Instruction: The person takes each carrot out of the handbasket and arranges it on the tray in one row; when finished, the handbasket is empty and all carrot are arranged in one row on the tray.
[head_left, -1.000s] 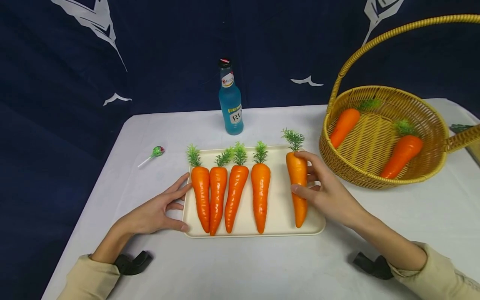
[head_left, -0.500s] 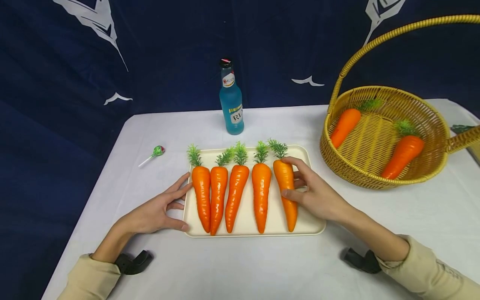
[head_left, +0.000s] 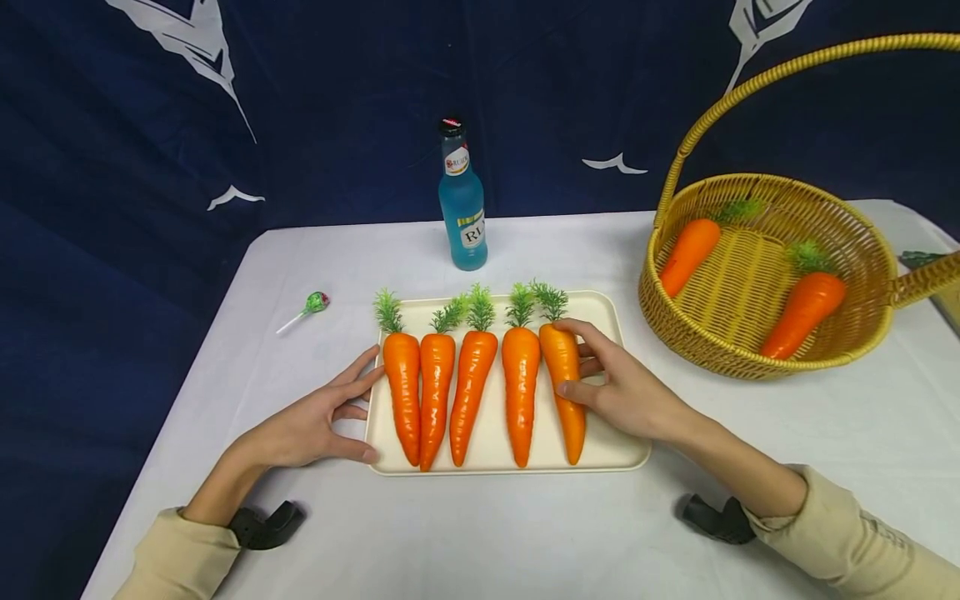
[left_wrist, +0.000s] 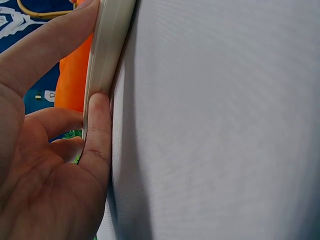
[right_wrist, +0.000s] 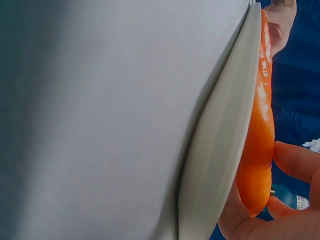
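Observation:
A cream tray (head_left: pixel 600 450) lies on the white table, bearing a row of orange carrots with feathery green tops. My right hand (head_left: pixel 626 392) holds the rightmost carrot (head_left: pixel 573 425) between thumb and fingers, its top leaning left against that of the neighbouring carrot (head_left: pixel 521 396). In the right wrist view, fingertips (right_wrist: pixel 287 152) sit at the thick end of a carrot (right_wrist: pixel 255 182) above the tray wall. With fingers spread, my left hand (head_left: pixel 315 425) touches the tray's left end; a finger (left_wrist: pixel 98 127) presses its side wall in the left wrist view.
A wicker basket (head_left: pixel 735 367) with a tall handle and two carrots inside stands at the back right. Behind the tray is a blue bottle (head_left: pixel 462 204). A lollipop (head_left: pixel 315 302) lies at the left. Dark blue cloth (head_left: pixel 337 108) hangs behind the table.
My right hand has moved left across the tray with its carrot, bringing it close beside the others and tilting its top leftward. The left hand has stayed put.

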